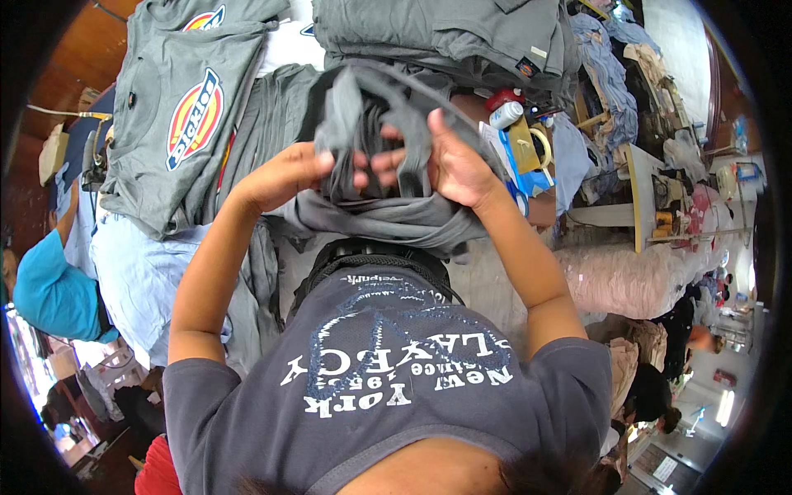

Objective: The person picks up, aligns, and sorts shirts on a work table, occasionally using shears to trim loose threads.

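- Grey knit garment (pixel 379 206), loosely bunched, lies directly between the left hand (pixel 301 173) and the right hand (pixel 458 165), just ahead of the wearer's waist; from my remote seat both look equally near, and both touch it
- Far left, I see a co-worker's turquoise sleeve (pixel 58 280), well apart from the garment
- Next comes a heap of light blue cloth (pixel 136 272), nearer the wearer than the grey T-shirts (pixel 161 107) with their oval red, yellow and blue emblem
- The left thumb lies over a fold, its fingers curled behind, so I read that hand as clamped on the garment
- Between the hands, a raised loop runs away from the wearer while the lower folds run crosswise, some of it blurred
- Beyond sits a folded grey stack (pixel 437 41)
- The right thumb stands apart from its fingers, a strip crossing them; I cannot tell whether they grip
- A pale work surface (pixel 487 276) shows in part beneath
- Further right, I find a white bottle (pixel 506 115), a tape roll (pixel 546 147) and a plastic-wrapped pink bundle (pixel 619 280)
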The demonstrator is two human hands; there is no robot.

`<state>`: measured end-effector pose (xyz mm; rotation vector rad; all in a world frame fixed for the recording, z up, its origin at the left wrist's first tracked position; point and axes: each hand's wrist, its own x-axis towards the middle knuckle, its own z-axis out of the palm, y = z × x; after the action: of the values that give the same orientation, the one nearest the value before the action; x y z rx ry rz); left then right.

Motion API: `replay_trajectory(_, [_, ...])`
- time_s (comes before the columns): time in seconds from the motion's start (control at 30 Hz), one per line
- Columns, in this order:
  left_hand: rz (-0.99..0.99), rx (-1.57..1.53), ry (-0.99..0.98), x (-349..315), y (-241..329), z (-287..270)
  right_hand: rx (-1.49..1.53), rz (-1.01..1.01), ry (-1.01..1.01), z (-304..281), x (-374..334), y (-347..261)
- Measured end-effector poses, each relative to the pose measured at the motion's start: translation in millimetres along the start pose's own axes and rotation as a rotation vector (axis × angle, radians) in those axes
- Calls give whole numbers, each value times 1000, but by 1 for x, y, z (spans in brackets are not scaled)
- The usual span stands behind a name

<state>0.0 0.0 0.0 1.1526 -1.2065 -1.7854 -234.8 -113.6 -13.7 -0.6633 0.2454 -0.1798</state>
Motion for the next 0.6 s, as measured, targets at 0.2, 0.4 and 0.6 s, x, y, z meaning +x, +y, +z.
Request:
replay_trajectory(0.2, [406, 89, 323, -16, 13, -11, -182, -648, 201, 19, -27, -29])
replay_trajectory(0.4, [392, 257, 403, -63, 13, -53, -1150, -55, 286, 16, -78, -79])
replay_trajectory(0.6, [262, 1050, 532, -147, 81, -46, -969, -744, 360, 6, -124, -105])
